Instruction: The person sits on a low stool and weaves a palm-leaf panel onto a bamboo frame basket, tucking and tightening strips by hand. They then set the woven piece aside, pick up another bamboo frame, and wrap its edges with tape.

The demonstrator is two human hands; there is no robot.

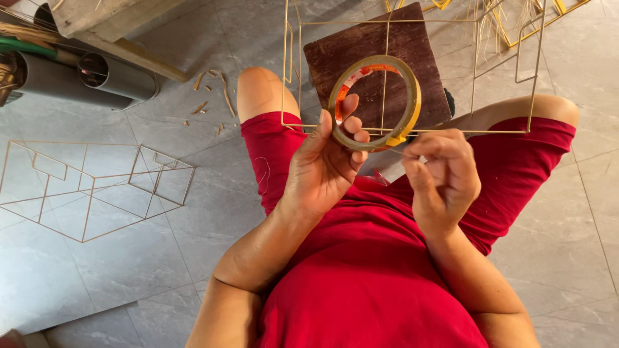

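Left hand (322,171) closed around a roll of tape (375,102), fingers through its centre, roll upright. Right hand (443,175) at 3 o'clock of the roll, fingertips pinched on the tape's loose end. Wire frame (412,71) stands behind at 12 o'clock, over a wooden board (361,48). Second wire frame (90,187) on the floor at 9 o'clock.

A grey tiled floor (161,270) carries everything. On it at left lies a wire frame (90,187); above that, two grey pipes (97,77) lie side by side beside a wooden beam (116,26). Wood chips (213,96) are scattered near them. A brown board (361,64) sits between the knees.
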